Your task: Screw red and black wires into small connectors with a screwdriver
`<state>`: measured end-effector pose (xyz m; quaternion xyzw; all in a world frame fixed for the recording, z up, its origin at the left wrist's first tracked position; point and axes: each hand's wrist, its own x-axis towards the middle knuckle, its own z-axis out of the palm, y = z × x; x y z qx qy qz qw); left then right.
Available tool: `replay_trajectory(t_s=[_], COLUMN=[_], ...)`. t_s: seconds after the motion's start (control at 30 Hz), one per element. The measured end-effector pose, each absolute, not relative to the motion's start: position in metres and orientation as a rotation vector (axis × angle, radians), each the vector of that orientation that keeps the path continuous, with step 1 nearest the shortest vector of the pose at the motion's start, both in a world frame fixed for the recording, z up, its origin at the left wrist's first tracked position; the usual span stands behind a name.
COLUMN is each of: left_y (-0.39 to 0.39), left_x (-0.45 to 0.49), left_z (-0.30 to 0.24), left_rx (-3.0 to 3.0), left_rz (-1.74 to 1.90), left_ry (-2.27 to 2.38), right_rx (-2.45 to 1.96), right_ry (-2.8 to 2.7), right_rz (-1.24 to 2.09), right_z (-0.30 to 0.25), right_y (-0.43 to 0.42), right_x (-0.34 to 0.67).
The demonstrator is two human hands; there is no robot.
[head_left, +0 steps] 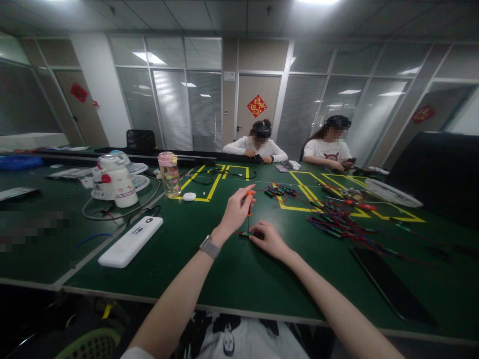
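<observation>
In my left hand (237, 207) is a screwdriver (249, 198) with an orange handle, held upright with its thin shaft pointing down. The tip reaches a small green circuit board (245, 234) that lies on the green table. My right hand (270, 240) rests on the table with its fingertips closed at the right end of that board, steadying it. A short red wire shows at the board's left end. Beyond my hands lies a cluster of small boards with wires (282, 192), and a larger bundle of wired boards (342, 219) spreads out to the right.
To the left are a white power bank (130, 242), a white bottle (121, 182), a pink-lidded bottle (170, 177) and a white earbud case (189, 197). A dark flat tablet-like slab (391, 284) lies at the right. Two people (258, 147) sit across the table.
</observation>
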<state>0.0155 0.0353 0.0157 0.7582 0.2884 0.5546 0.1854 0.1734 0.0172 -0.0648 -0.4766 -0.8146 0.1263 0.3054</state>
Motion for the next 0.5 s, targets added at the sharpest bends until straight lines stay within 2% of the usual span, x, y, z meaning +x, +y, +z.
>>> replay_trajectory(t_s=[0.27,0.5], left_y=[0.0369,0.0387], left_x=[0.0085,0.0136], left_z=[0.0157,0.0136], left_rx=[2.209,2.175], left_rz=[1.702,1.676], left_ry=[1.134,0.910], right_rx=[-1.263,-1.271], right_ry=[-2.161,-2.165], right_rz=[0.329,0.337], right_z=[-0.0639,-0.0613], right_y=[0.0163,0.0147], right_x=[0.1738,0.1728])
